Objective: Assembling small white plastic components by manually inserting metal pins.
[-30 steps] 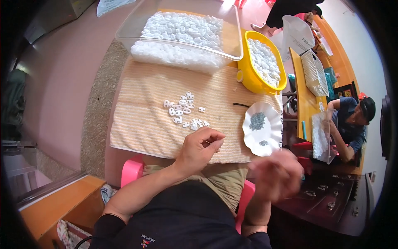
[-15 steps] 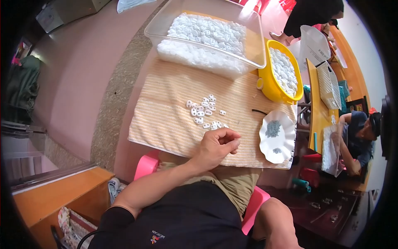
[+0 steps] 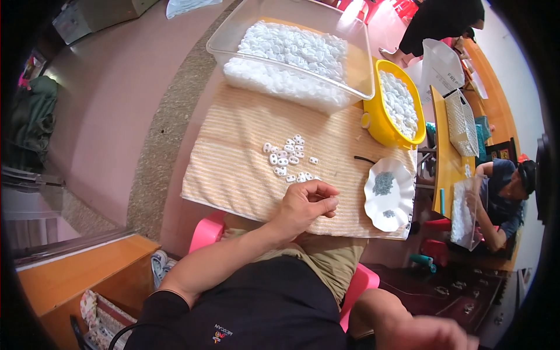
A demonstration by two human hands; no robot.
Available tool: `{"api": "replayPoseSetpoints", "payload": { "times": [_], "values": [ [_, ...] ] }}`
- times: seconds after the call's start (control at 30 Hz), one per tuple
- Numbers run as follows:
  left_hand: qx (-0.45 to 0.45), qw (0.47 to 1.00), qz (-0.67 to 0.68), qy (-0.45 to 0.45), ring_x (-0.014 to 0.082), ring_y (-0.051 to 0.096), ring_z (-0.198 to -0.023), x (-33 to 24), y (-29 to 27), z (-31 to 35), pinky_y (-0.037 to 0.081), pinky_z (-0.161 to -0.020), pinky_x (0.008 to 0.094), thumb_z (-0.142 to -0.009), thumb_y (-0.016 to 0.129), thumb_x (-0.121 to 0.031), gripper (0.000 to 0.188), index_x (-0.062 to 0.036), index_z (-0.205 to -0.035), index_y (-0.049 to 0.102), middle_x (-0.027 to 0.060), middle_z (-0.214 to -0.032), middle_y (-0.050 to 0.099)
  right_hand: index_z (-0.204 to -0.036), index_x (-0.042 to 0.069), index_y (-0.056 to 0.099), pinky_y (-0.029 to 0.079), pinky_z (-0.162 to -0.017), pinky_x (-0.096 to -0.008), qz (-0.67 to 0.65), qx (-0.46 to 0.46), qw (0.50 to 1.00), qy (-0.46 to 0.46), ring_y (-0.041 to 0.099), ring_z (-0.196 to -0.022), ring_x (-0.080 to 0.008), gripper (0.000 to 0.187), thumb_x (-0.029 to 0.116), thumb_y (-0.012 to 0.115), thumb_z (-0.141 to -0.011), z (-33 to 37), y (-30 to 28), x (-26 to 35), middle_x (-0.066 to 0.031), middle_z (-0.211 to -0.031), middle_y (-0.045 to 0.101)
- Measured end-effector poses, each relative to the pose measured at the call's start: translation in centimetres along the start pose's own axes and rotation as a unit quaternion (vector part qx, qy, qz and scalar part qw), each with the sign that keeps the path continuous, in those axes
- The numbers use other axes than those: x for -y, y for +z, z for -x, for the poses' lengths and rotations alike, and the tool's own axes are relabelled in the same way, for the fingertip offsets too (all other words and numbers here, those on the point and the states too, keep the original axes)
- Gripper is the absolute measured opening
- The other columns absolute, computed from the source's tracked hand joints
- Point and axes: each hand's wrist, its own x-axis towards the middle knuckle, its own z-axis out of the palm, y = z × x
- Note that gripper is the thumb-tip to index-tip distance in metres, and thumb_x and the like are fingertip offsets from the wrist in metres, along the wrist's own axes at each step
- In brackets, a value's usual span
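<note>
My left hand (image 3: 307, 202) hovers over the near edge of the striped towel (image 3: 233, 125), thumb and forefinger pressed together. Whatever sits between those fingertips, if anything, is too small to make out. Just beyond it lies a loose group of small white oval pieces (image 3: 283, 158), each with two dark spots, and one stray white piece (image 3: 314, 160) lies to their right. My right hand (image 3: 429, 333) is low at the lower right, off the table and smeared by motion, so its fingers are unclear. To the right of my left hand, a white scalloped dish (image 3: 401, 195) holds two heaps of tiny grey-blue parts (image 3: 383, 183).
A clear plastic tub (image 3: 291, 96) full of white pieces stands at the back. Beside it is a yellow basin (image 3: 371, 111) of white pieces. A thin black stick (image 3: 364, 158) lies by the dish. A co-worker (image 3: 503, 192) sits at a bench on the right.
My right hand has come into view at the lower right, swinging outward, where only the forearm showed before. The left hand keeps its place and its pinch.
</note>
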Motion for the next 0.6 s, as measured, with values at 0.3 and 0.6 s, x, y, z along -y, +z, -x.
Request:
{"api": "replayPoseSetpoints", "payload": {
  "times": [0.3, 0.6],
  "values": [
    [-0.007, 0.994, 0.096, -0.055, 0.0122, 0.064, -0.078, -0.8, 0.2, -0.1, 0.054, -0.072, 0.0241, -0.088, 0.061, -0.003, 0.018, 0.0039, -0.105, 0.061, 0.0070, -0.090, 0.064, -0.095, -0.005, 0.056, 0.055, -0.065, -0.0294, 0.404, 0.106, 0.696, 0.584, 0.058, -0.072, -0.0132, 0.012, 0.005, 0.050, -0.094, 11.3, -12.8, -1.0, -0.0105, -0.087, 0.058],
    [-0.010, 0.993, 0.094, -0.068, 0.0121, 0.063, -0.079, -0.3, -0.1, -0.2, 0.055, -0.073, 0.0249, -0.088, 0.061, -0.002, 0.019, 0.0038, -0.107, 0.060, 0.0074, -0.091, 0.065, -0.095, -0.003, 0.059, 0.050, -0.071, -0.0242, 0.362, 0.149, 0.638, 0.663, 0.058, -0.078, -0.0108, 0.012, 0.008, 0.056, -0.094, 15.1, -15.8, -0.7, -0.0060, -0.092, 0.060]
  ]
}}
